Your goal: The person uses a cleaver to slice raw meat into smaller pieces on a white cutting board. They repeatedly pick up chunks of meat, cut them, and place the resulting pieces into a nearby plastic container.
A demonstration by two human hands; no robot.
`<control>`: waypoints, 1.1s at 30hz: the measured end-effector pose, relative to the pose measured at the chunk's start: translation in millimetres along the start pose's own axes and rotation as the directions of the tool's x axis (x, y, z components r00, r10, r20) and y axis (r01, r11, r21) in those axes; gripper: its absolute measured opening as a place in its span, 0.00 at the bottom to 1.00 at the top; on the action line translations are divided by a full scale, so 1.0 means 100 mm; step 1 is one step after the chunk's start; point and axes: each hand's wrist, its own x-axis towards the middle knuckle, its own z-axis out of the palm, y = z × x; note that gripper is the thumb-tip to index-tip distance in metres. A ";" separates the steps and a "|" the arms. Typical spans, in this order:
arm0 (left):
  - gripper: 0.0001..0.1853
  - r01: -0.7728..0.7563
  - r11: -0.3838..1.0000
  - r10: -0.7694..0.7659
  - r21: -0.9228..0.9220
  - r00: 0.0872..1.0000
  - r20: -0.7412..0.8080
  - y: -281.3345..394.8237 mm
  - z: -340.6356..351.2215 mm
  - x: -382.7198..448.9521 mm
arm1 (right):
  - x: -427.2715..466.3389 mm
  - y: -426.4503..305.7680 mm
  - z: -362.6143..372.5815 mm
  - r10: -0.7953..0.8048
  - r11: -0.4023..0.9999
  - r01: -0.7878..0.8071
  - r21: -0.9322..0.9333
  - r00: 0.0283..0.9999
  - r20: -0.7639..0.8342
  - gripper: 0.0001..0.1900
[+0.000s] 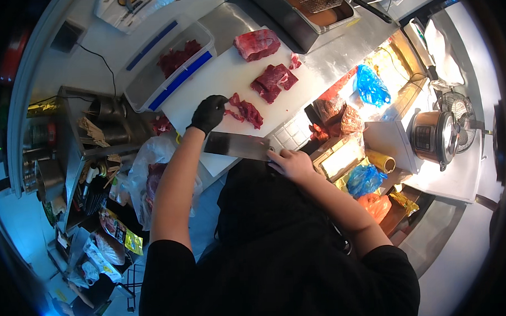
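Note:
My left hand (209,113), in a black glove, is over the left part of a white cutting board (229,81). Its fingers are curled beside strips of raw red meat (247,111); whether they pinch any is hidden. My bare right hand (294,164) grips a cleaver (237,145) at the board's near edge, the broad blade pointing left. Further up the board lie a flat piece of raw meat (273,82), a thick block of meat (257,44) and a small scrap (294,61).
Against the board's far left stands a clear plastic tub (150,84) holding meat. A plastic bag with meat (153,178) hangs left of my forearm. Behind the board is a steel fryer (302,26); bags and a rice cooker (434,137) are rightward. A person (90,297) appears lower left.

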 end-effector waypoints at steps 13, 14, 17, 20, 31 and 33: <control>0.34 0.386 0.919 -0.381 -0.085 0.922 0.070 0.13 0.84 0.34 | -0.60 0.76 0.45 0.428 -0.029 -0.368 0.929 0.836 0.345 0.16; 0.33 0.399 0.912 -0.387 -0.092 0.914 0.123 0.15 0.84 0.32 | -0.59 0.79 0.46 0.392 -0.086 -0.392 0.916 0.832 0.392 0.16; 0.37 0.352 0.934 -0.340 -0.059 0.928 0.156 0.20 0.87 0.14 | -0.58 0.85 0.47 0.294 -0.193 -0.423 0.885 0.836 0.464 0.17; 0.47 0.382 0.923 -0.377 -0.035 0.920 0.107 0.53 0.90 -0.03 | -0.56 0.87 0.63 0.240 -0.230 -0.439 0.869 0.839 0.488 0.17; 0.43 0.197 0.761 -0.401 -0.618 0.892 -0.210 1.04 -0.53 0.21 | 0.49 0.06 -0.54 0.231 0.003 -0.248 0.969 0.942 0.241 0.17; 0.43 -0.036 0.922 -0.228 -0.386 0.756 -0.614 0.91 -1.00 0.34 | 0.78 -0.09 -0.90 0.153 0.064 -0.139 0.988 0.980 0.128 0.18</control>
